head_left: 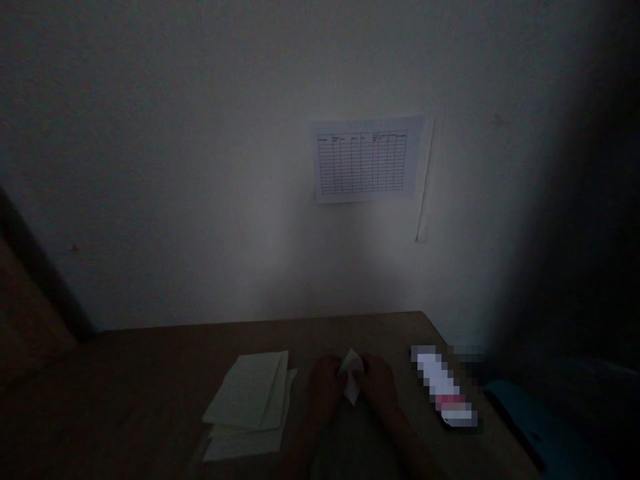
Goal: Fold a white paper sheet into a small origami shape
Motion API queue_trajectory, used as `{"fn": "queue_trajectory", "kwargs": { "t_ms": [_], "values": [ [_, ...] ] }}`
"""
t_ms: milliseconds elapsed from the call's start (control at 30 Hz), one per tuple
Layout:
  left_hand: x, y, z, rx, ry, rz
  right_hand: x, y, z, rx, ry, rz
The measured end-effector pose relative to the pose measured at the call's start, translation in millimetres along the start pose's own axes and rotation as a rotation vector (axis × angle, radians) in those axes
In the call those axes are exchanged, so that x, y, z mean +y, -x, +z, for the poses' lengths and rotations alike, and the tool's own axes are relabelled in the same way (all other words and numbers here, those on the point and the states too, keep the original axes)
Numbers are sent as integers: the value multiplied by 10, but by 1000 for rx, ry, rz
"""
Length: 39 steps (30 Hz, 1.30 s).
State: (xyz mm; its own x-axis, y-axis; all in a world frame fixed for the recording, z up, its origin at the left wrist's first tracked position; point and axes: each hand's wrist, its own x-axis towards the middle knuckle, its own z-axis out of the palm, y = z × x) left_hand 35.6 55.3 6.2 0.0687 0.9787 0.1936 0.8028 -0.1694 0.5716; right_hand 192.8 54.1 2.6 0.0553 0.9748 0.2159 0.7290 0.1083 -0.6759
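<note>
From where I stood, the room was dim, and the person sat close to the near edge of a wooden table. Their left hand and right hand had come together at the middle of the table, with a small white paper standing up between them, its tip pointing to the far side. Both hands were curled in and pressed toward it from either side, pinching it near its edges, although the poor light hid the separate fingers. That close, even hold seemed the right one for so small a piece, since it kept the paper steady and off the table.

To the left of the hands lay a loose stack of folded white napkins, just apart from the left hand. To the right lay a long white and red object, too blurred to name. Beyond the table's right edge was something blue. On the white wall at the far side, a printed grid chart hung above the table.
</note>
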Motion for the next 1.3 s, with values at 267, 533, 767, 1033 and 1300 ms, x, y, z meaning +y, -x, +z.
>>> {"fn": "queue_trajectory", "kwargs": {
  "t_ms": [267, 533, 767, 1033, 1300],
  "values": [
    [-9, -1, 22, -11, -15, -12, -38, 79, 35, 51, -27, 7],
    [-45, -5, 68, 4, -19, -22, 93, 74, 45, 45, -87, -31],
    [30, 12, 48, 20, -31, -65, 130, 52, 72, 37, -69, -41],
    [63, 47, -1, -9, -37, -25, 123, 69, 60, 27, -37, -48],
    [110, 26, -6, -15, -83, -56, 102, 73, 66, 15, 19, -42]
  ]
}}
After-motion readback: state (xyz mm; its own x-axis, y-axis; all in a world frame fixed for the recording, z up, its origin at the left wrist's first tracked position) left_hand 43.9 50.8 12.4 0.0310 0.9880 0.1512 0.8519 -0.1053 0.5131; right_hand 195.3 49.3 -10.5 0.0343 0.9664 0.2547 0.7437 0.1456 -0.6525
